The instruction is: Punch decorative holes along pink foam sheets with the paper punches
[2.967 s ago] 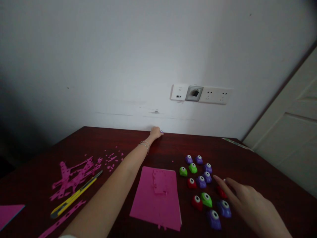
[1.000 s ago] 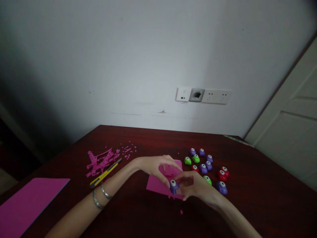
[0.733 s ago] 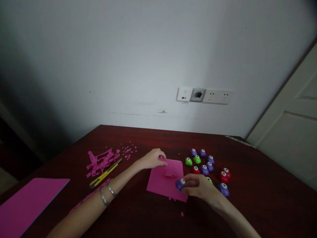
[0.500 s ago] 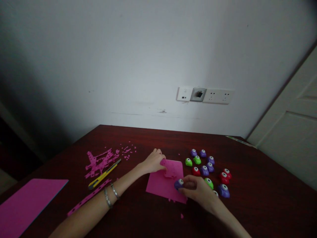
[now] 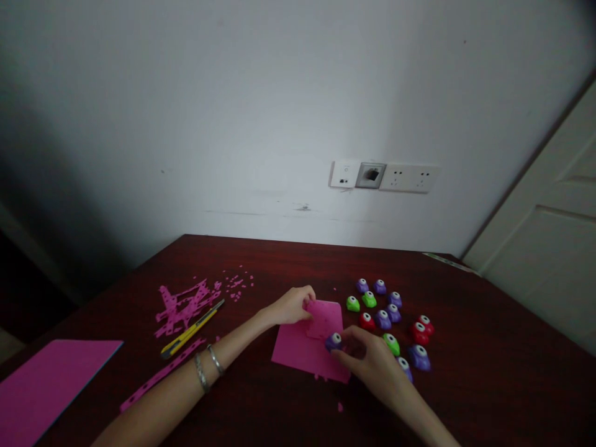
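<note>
My left hand (image 5: 295, 305) pinches the left edge of a small pink paper card (image 5: 325, 316), which lies over a larger pink sheet (image 5: 293, 354) on the table. Between the thumb and fingers of my right hand (image 5: 365, 355) is a purple craft punch (image 5: 333, 341) with a round white-and-black top. It sits at the lower right of the small card; whether the card's edge is inside its slot I cannot make out. Tiny pink paper bits (image 5: 340, 407) lie just below the larger sheet.
Several purple, green and red craft punches (image 5: 383, 320) stand on the right. At left lie a yellow utility knife (image 5: 192, 329), pink paper scraps (image 5: 179, 308), a punched pink strip (image 5: 158, 377) and a large pink sheet (image 5: 56, 379). Behind the dark table (image 5: 261, 254) is a wall with sockets (image 5: 404, 177).
The small card now lies flatter and squarer, and my left hand's fingers have shifted along its edge. My right hand has brought the purple punch slightly up and left toward the card.
</note>
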A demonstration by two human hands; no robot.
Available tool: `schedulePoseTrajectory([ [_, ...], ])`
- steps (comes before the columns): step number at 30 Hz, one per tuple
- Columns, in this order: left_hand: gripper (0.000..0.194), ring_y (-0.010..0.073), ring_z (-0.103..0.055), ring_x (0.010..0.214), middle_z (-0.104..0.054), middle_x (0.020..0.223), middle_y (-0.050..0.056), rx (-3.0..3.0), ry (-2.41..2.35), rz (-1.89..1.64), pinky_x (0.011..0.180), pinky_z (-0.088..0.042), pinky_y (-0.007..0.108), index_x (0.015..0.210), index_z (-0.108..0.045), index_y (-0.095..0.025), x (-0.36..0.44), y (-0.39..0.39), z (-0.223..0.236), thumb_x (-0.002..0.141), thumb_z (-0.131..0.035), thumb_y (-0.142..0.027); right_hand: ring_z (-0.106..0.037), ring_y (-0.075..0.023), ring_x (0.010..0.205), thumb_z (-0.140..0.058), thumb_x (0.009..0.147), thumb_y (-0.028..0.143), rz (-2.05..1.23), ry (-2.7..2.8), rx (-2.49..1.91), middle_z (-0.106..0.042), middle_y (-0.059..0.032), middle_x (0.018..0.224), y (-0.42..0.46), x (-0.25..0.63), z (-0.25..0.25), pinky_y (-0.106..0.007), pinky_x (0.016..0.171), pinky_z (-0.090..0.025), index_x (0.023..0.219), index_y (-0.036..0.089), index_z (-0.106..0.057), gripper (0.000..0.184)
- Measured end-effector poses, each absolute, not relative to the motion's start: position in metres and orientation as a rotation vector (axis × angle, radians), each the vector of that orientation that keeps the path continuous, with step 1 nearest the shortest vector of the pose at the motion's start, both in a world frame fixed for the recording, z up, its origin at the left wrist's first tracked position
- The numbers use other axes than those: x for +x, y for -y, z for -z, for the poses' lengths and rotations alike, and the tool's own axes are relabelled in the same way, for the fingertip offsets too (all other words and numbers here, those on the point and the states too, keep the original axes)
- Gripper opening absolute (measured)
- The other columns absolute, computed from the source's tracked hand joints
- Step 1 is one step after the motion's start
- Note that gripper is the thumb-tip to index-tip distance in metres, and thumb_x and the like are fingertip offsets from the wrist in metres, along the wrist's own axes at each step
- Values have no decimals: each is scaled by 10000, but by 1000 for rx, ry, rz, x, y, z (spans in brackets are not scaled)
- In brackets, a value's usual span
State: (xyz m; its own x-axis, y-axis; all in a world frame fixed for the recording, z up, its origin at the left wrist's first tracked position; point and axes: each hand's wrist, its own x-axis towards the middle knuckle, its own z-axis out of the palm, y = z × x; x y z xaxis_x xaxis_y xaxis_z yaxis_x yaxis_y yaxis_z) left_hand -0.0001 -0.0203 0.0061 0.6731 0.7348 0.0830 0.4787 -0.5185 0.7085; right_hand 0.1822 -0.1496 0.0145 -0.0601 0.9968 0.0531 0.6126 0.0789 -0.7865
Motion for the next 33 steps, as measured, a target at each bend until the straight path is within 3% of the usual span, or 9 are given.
schedulePoseTrajectory([
  [8, 130, 96, -527, 517, -599, 558, -7, 1828, -940, -591, 501, -366, 210, 655, -624, -116, -1, 18, -15, 653, -665, -239, -595, -165, 602, -592, 687, 284, -723, 1690, -1616, -661, -28, 680, 144, 187, -6, -252, 536, -442, 802, 172, -646, 170],
  [15, 150, 91, -549, 457, -607, 535, 5, 1647, -879, -612, 432, -359, 194, 721, -596, -119, -2, 24, -21, 710, -635, -263, -590, -171, 588, -596, 709, 346, -559, 1615, -1632, -637, -27, 641, 145, 186, -15, -269, 549, -458, 750, 188, -615, 164],
  [33, 196, 99, -581, 495, -650, 630, 43, 1564, -807, -685, 504, -448, 227, 750, -569, -108, 1, 29, -17, 727, -632, -291, -601, -193, 632, -578, 752, 398, -292, 1667, -1735, -649, -45, 695, 144, 190, -9, -281, 597, -436, 731, 201, -595, 200],
])
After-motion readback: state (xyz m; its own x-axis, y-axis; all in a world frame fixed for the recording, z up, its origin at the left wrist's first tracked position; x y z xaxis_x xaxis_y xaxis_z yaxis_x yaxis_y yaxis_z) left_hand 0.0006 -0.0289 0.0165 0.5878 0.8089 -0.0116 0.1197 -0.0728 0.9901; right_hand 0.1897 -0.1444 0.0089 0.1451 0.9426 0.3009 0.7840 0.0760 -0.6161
